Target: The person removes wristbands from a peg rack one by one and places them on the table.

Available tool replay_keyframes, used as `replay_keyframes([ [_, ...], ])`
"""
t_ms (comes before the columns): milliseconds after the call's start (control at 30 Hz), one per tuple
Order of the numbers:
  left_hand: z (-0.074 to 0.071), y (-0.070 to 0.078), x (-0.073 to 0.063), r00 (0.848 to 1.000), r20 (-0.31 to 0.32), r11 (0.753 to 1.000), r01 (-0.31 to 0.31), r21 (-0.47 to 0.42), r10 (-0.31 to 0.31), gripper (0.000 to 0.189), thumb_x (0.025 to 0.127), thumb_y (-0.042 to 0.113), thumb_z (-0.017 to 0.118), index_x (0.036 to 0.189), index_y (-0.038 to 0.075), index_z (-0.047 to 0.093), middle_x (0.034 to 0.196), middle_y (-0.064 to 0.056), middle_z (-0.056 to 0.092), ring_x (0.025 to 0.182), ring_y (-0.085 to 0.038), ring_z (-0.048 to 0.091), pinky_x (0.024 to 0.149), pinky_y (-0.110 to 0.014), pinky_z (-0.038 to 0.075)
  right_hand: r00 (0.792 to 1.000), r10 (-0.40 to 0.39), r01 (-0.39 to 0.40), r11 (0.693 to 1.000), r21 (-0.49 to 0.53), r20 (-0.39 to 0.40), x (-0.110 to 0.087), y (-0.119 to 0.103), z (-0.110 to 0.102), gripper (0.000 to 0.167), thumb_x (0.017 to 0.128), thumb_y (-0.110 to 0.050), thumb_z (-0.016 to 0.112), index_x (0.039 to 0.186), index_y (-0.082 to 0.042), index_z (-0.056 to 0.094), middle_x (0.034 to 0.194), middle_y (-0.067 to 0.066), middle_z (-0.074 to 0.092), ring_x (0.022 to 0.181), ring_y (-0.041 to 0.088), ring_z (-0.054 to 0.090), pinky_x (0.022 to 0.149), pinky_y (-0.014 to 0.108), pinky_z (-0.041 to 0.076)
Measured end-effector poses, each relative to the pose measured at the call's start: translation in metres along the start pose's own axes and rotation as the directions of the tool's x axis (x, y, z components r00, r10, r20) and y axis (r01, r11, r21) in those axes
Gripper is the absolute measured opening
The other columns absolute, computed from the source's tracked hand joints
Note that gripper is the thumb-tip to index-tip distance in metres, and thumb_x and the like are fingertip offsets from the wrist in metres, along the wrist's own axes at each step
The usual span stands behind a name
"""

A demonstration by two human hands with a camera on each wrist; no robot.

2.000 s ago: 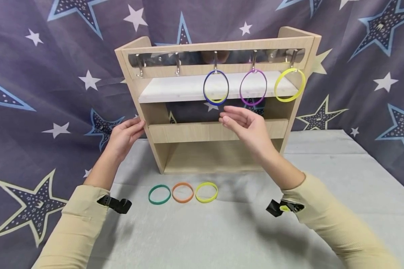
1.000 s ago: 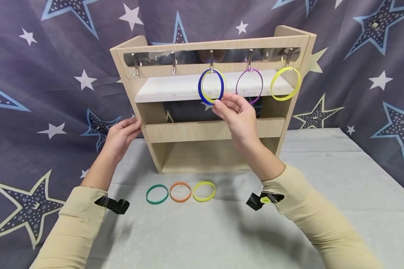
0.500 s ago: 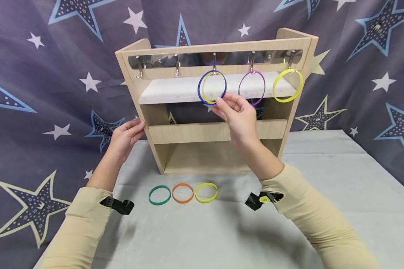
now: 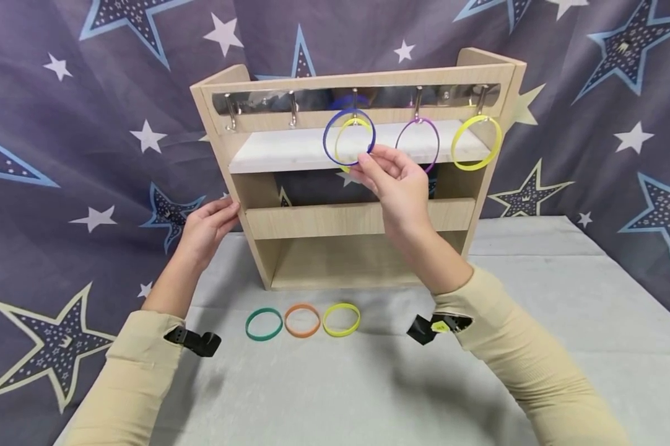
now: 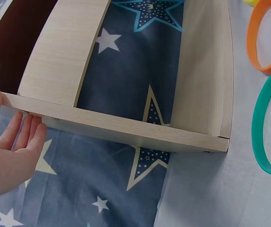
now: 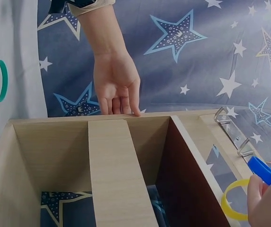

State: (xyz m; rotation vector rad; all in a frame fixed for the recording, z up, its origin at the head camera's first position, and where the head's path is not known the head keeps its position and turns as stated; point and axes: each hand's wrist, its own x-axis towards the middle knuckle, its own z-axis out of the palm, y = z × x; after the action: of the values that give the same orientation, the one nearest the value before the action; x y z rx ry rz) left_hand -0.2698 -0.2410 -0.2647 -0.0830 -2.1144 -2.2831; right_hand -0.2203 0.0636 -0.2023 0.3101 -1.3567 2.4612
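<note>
Have blue band [image 6: 260, 170] up at middle hook [image 4: 355, 99], in front of yellow band [image 6: 223, 201] hanging there. Pinched low on the rim, between thumb and fingers of right hand [image 4: 397, 189]. Can't tell from here: rim round the hook tip or just in front of it. Would check that first, before shifting anything. Pinch lightly; probably springy stuff, so likely to go oval under a hard squeeze. Clear the tip by height first, then move in line with the hook, not sideways; easy to snag otherwise. Watch for drag on the yellow band: close behind the fingertips, could swing or ride up with the blue one. Give purple band [image 4: 438, 145] on the next hook [image 4: 418, 102] some room too; partly hidden behind the hand. Use left hand [image 4: 204, 226] as a brace: fingers relaxed and fairly straight, laid against outer face of left side panel [image 5: 126, 123], holding none of the bands. Press gently there, enough to stop the rack [image 4: 324, 222] from rocking, not enough to slide it. Leave green band [image 4: 264, 338] and orange band [image 4: 303, 335] on the table [image 4: 313, 396] alone.
</note>
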Motion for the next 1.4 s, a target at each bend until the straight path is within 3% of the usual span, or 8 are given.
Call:
replay_keyframes([
  [333, 0.0, 0.001, -0.002, 1.0, 0.008, 1.0, -0.019, -0.007, 0.019, 0.072, 0.091, 0.022, 0.067, 0.146, -0.007, 0.03, 0.123, 0.003, 0.05, 0.099, 0.002, 0.06, 0.119, -0.033, 0.029, 0.997, -0.032, 0.031, 0.999, 0.013, 0.071, -0.008, -0.006, -0.011, 0.012, 0.089, 0.009, 0.059, 0.095, -0.001, 0.06, 0.074, -0.002, 0.066, 0.069, 0.011, 0.069, 0.076, 0.027, 0.063],
  [500, -0.002, 0.001, -0.002, 1.0, 0.008, 1.0, -0.023, -0.009, 0.023, 0.072, 0.091, 0.021, 0.066, 0.146, -0.008, 0.03, 0.116, 0.006, 0.052, 0.098, 0.003, 0.061, 0.118, -0.032, 0.029, 0.992, 0.006, -0.006, 1.0, -0.002, 0.13, -0.017, -0.009, -0.019, 0.012, 0.09, 0.007, 0.058, 0.093, -0.004, 0.061, 0.078, -0.002, 0.069, 0.07, 0.011, 0.07, 0.077, 0.027, 0.062],
  [733, -0.002, 0.002, -0.002, 0.999, 0.014, 0.999, -0.034, -0.013, 0.034, 0.072, 0.091, 0.021, 0.066, 0.145, -0.009, 0.03, 0.113, 0.007, 0.053, 0.097, 0.003, 0.061, 0.118, -0.032, 0.03, 0.987, 0.112, -0.107, 0.993, -0.046, 0.116, -0.022, -0.006, -0.033, 0.013, 0.093, 0.005, 0.056, 0.096, -0.007, 0.06, 0.081, -0.003, 0.069, 0.074, 0.008, 0.069, 0.08, 0.023, 0.061],
  [900, -0.002, 0.001, -0.002, 0.999, 0.013, 0.999, -0.036, -0.036, 0.037, 0.073, 0.091, 0.02, 0.067, 0.145, -0.011, 0.029, 0.11, 0.007, 0.054, 0.094, 0.003, 0.063, 0.099, -0.015, 0.049, 0.977, 0.19, -0.187, 0.981, -0.045, 0.098, -0.021, 0.001, -0.045, 0.015, 0.094, 0.006, 0.054, 0.106, -0.002, 0.056, 0.082, -0.003, 0.068, 0.076, 0.007, 0.069, 0.082, 0.022, 0.06],
  [1033, -0.002, 0.0, -0.002, 0.999, 0.013, 0.998, -0.041, -0.049, 0.042, 0.073, 0.09, 0.018, 0.067, 0.144, -0.012, 0.028, 0.108, 0.007, 0.055, 0.092, 0.004, 0.064, 0.086, -0.008, 0.053, 0.969, 0.233, -0.229, 0.972, -0.054, 0.081, -0.022, 0.008, -0.053, 0.015, 0.093, 0.006, 0.054, 0.101, -0.005, 0.059, 0.081, -0.003, 0.068, 0.077, 0.006, 0.068, 0.083, 0.022, 0.06],
  [1133, -0.002, 0.0, -0.002, 0.999, 0.012, 0.999, -0.033, -0.033, 0.033, 0.073, 0.091, 0.019, 0.067, 0.145, -0.011, 0.029, 0.109, 0.008, 0.055, 0.094, 0.004, 0.063, 0.099, -0.014, 0.049, 0.964, 0.254, -0.25, 0.966, -0.065, 0.078, -0.023, 0.013, -0.059, 0.015, 0.093, 0.006, 0.054, 0.098, -0.007, 0.06, 0.08, -0.004, 0.069, 0.077, 0.006, 0.068, 0.083, 0.021, 0.06],
  [1233, -0.002, 0.0, -0.002, 1.0, 0.012, 1.0, -0.022, -0.017, 0.022, 0.072, 0.091, 0.021, 0.067, 0.145, -0.009, 0.029, 0.11, 0.008, 0.054, 0.096, 0.004, 0.063, 0.112, -0.023, 0.039, 0.958, 0.278, -0.271, 0.958, -0.092, 0.074, -0.025, 0.017, -0.064, 0.013, 0.094, 0.004, 0.054, 0.105, -0.003, 0.058, 0.081, -0.004, 0.068, 0.076, 0.006, 0.068, 0.083, 0.02, 0.06],
  [1400, -0.002, -0.001, -0.002, 1.0, 0.013, 1.0, -0.013, -0.008, 0.013, 0.072, 0.091, 0.022, 0.066, 0.146, -0.008, 0.03, 0.111, 0.008, 0.054, 0.097, 0.003, 0.062, 0.118, -0.031, 0.03, 0.946, 0.317, -0.307, 0.944, -0.119, 0.067, -0.028, 0.021, -0.072, 0.017, 0.094, 0.002, 0.055, 0.111, 0.001, 0.054, 0.081, -0.005, 0.068, 0.075, 0.006, 0.068, 0.082, 0.019, 0.059],
])
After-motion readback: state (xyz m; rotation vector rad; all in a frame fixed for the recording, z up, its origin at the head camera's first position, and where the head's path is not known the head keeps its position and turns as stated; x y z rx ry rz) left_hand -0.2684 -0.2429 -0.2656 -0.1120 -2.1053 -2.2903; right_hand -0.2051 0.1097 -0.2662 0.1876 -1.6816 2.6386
